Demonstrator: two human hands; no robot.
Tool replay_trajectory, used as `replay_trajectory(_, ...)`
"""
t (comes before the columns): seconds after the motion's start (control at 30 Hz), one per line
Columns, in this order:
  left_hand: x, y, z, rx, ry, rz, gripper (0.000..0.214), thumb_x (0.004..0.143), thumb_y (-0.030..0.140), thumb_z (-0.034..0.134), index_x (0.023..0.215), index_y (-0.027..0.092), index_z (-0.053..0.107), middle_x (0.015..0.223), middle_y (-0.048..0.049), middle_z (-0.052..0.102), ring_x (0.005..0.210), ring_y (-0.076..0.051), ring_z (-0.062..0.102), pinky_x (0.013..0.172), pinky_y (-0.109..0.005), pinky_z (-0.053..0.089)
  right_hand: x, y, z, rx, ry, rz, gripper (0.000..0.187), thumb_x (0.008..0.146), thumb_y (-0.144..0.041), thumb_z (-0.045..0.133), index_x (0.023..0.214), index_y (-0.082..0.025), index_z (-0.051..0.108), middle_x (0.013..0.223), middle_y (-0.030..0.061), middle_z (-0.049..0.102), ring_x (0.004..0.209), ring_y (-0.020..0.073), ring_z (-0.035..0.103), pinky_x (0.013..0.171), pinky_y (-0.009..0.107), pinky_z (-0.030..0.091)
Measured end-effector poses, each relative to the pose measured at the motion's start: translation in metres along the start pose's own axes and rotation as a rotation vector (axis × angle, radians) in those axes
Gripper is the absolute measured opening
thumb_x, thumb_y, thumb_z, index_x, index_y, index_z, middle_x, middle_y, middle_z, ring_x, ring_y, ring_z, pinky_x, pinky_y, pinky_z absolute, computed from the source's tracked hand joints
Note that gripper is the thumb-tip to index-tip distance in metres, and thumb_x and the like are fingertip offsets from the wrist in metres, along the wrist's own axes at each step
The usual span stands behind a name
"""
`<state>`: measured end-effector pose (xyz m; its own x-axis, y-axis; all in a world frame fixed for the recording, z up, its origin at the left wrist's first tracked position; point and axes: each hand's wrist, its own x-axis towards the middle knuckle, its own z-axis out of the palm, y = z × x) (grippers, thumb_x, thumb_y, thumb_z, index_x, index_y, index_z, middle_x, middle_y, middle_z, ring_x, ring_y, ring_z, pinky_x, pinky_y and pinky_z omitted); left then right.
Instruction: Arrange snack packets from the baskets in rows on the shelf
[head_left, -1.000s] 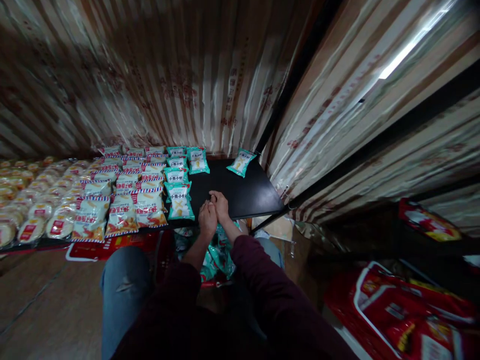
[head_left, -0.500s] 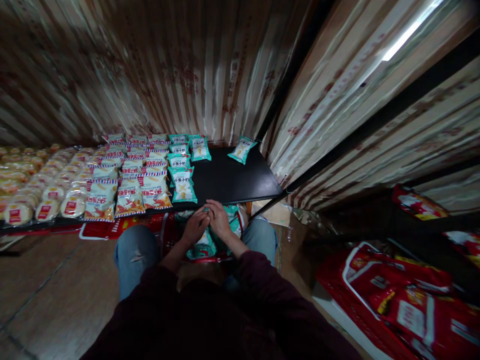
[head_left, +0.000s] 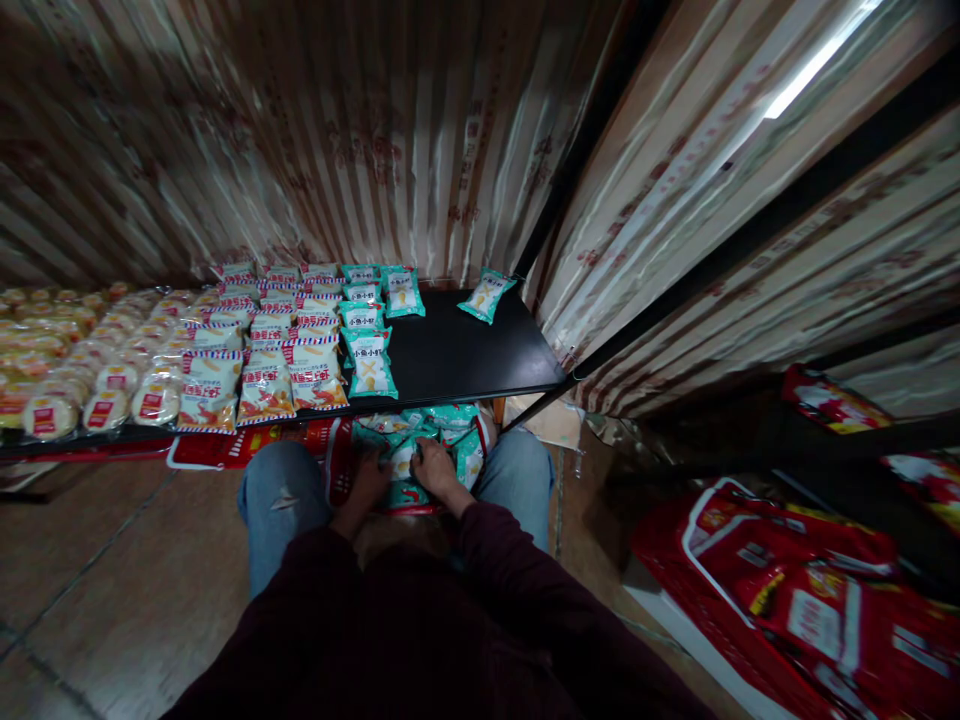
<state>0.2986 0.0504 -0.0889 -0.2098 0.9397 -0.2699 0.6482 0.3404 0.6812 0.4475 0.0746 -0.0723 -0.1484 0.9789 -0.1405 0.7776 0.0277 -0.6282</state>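
Both my hands are down in a red basket (head_left: 339, 470) between my knees, among several teal snack bags (head_left: 409, 455). My left hand (head_left: 369, 472) rests on the bags at the basket's left side, its fingers curled. My right hand (head_left: 431, 464) lies on a teal bag beside it, fingers bent over the pack. Whether either hand grips a bag is too dark to tell. Above the basket is a low black shelf (head_left: 465, 355) with rows of teal bags (head_left: 367, 360) and red-and-white striped bags (head_left: 289, 375).
Round yellow snack packs (head_left: 82, 370) fill the shelf's left part. One teal bag (head_left: 486, 295) lies alone at the shelf's back right. Foil-wrapped cartons form the back and right walls. Red bags (head_left: 802, 600) lie in a crate at lower right. Tiled floor lies left.
My hands came back from the shelf's front edge and dropped into the basket of teal bags. The view tilted slightly down.
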Motion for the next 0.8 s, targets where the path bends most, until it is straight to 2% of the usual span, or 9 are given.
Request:
replay_trajectory(0.1, -0.001, -0.003, 0.002, -0.037, 0.034, -0.03, 0.036, 0.072, 0.025, 0.056, 0.105, 0.015, 0.061, 0.12, -0.0141, 0.059, 0.12, -0.026, 0.05, 0.101, -0.039, 0.037, 0.0, 0.003, 0.003, 0.023, -0.033, 0.02, 0.036, 0.077, -0.015, 0.055, 0.113, -0.016, 0.061, 0.111, 0.014, 0.064, 0.108, 0.0243, 0.058, 0.094, 0.033, 0.042)
replay_trajectory(0.23, -0.002, -0.004, 0.001, -0.07, 0.069, -0.029, 0.034, 0.071, 0.027, 0.056, 0.101, 0.013, 0.063, 0.117, -0.0148, 0.06, 0.117, -0.025, 0.052, 0.1, -0.037, 0.039, 0.007, 0.002, 0.004, 0.129, -0.053, 0.052, 0.04, 0.076, -0.017, 0.057, 0.116, -0.018, 0.06, 0.102, 0.0095, 0.068, 0.096, 0.0215, 0.063, 0.088, 0.033, 0.046)
replay_trajectory(0.3, -0.002, -0.003, 0.0, -0.075, 0.092, -0.02, 0.033, 0.073, 0.029, 0.055, 0.1, 0.013, 0.064, 0.118, -0.0148, 0.059, 0.119, -0.026, 0.05, 0.101, -0.038, 0.037, 0.01, 0.003, 0.005, 0.263, -0.032, 0.084, 0.042, 0.075, -0.017, 0.057, 0.117, -0.018, 0.059, 0.105, 0.0077, 0.068, 0.095, 0.0195, 0.063, 0.088, 0.032, 0.047)
replay_trajectory(0.4, -0.004, 0.001, -0.003, -0.077, 0.129, 0.005, 0.032, 0.076, 0.033, 0.053, 0.1, 0.015, 0.064, 0.118, -0.0131, 0.058, 0.122, -0.025, 0.047, 0.104, -0.038, 0.035, 0.013, 0.005, 0.007, 0.578, 0.024, 0.195, 0.044, 0.072, -0.018, 0.059, 0.116, -0.018, 0.059, 0.111, 0.0087, 0.066, 0.098, 0.0189, 0.063, 0.085, 0.032, 0.05)
replay_trajectory(0.5, -0.007, 0.007, -0.007, -0.098, 0.16, 0.035, 0.03, 0.078, 0.034, 0.053, 0.1, 0.018, 0.064, 0.115, -0.0111, 0.06, 0.118, -0.024, 0.05, 0.103, -0.038, 0.036, 0.013, 0.006, 0.008, 0.795, 0.102, 0.282, 0.041, 0.068, -0.021, 0.062, 0.109, -0.018, 0.063, 0.106, 0.0083, 0.068, 0.095, 0.0196, 0.064, 0.081, 0.032, 0.051)
replay_trajectory(0.63, -0.009, 0.017, -0.014, -0.168, 0.154, 0.044, 0.03, 0.08, 0.034, 0.052, 0.104, 0.019, 0.063, 0.116, -0.01, 0.062, 0.113, -0.023, 0.054, 0.101, -0.039, 0.038, 0.014, 0.005, 0.002, 0.966, 0.143, 0.268, 0.032, 0.066, -0.034, 0.065, 0.093, -0.017, 0.068, 0.087, 0.0053, 0.071, 0.08, 0.0191, 0.065, 0.073, 0.032, 0.052)
replay_trajectory(0.8, -0.012, 0.024, -0.025, -0.3, 0.111, -0.023, 0.038, 0.081, 0.037, 0.051, 0.112, 0.017, 0.06, 0.118, -0.0092, 0.062, 0.11, -0.021, 0.057, 0.096, -0.035, 0.043, 0.016, 0.001, -0.019, 1.046, 0.14, 0.224, 0.037, 0.062, -0.044, 0.067, 0.087, -0.017, 0.067, 0.077, 0.0017, 0.069, 0.071, 0.0173, 0.063, 0.068, 0.03, 0.05)
